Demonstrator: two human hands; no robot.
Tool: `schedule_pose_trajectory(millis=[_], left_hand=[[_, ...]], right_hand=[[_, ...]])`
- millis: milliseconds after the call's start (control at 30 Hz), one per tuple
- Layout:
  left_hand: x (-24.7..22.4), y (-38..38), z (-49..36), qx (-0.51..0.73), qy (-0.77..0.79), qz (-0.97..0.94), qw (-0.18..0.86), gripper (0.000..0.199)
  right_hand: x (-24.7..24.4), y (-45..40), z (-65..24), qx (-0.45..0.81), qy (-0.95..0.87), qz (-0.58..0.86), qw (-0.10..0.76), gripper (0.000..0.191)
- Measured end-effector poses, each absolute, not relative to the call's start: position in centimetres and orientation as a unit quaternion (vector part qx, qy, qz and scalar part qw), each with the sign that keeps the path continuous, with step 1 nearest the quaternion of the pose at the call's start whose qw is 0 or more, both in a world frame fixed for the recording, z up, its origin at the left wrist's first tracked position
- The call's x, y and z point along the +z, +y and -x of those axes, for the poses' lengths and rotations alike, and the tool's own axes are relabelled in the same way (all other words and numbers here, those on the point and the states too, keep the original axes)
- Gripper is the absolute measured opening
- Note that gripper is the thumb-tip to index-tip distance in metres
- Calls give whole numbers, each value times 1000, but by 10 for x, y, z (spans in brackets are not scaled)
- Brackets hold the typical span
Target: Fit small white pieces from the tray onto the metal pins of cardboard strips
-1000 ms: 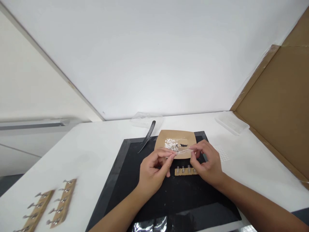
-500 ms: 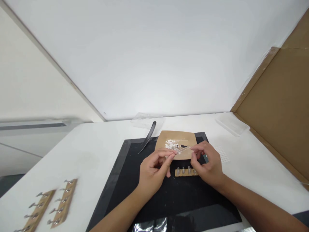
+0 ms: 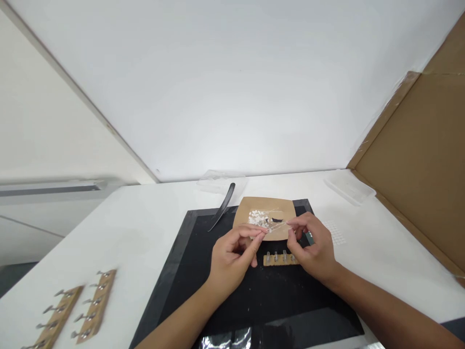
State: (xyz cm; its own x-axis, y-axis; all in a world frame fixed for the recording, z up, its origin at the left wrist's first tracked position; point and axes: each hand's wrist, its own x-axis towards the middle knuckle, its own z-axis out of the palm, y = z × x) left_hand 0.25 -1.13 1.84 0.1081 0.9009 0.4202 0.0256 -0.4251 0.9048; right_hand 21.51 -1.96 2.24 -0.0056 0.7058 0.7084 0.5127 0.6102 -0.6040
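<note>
A thin, clear strand (image 3: 277, 226) stretches between my two hands in front of a tan paper tray (image 3: 286, 206). My left hand (image 3: 232, 254) is closed, pinching the strand's near end between thumb and fingers. At the far end, the fingertips of my right hand (image 3: 314, 245) are closed on the strand too. Small white round pieces (image 3: 257, 217) lie heaped in the tray, with more fine strands and a short black strip (image 3: 277, 220) beside them. Just below the tray, a tan strip with clear upright clips (image 3: 276, 259) is partly hidden by my right hand.
Beneath the hands lies a black mat (image 3: 276, 300). Curved dark tweezers (image 3: 224, 203) rest at its far left edge. Two tan strips with metal clips (image 3: 96, 305) lie at lower left. A clear plastic tray (image 3: 350, 188) stands near the cardboard wall (image 3: 425, 169) at right.
My left hand has shifted very slightly to the right, and the strand between my hands has turned a little. My right hand stays almost in the same place.
</note>
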Motion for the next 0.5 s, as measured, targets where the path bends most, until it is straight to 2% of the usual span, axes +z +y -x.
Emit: schedule_pose_trajectory(millis=[500], left_hand=[[19,-9,-3,568,369,-632,376,11]], right_hand=[[23,-20,-215,99,-709,413,562,25]])
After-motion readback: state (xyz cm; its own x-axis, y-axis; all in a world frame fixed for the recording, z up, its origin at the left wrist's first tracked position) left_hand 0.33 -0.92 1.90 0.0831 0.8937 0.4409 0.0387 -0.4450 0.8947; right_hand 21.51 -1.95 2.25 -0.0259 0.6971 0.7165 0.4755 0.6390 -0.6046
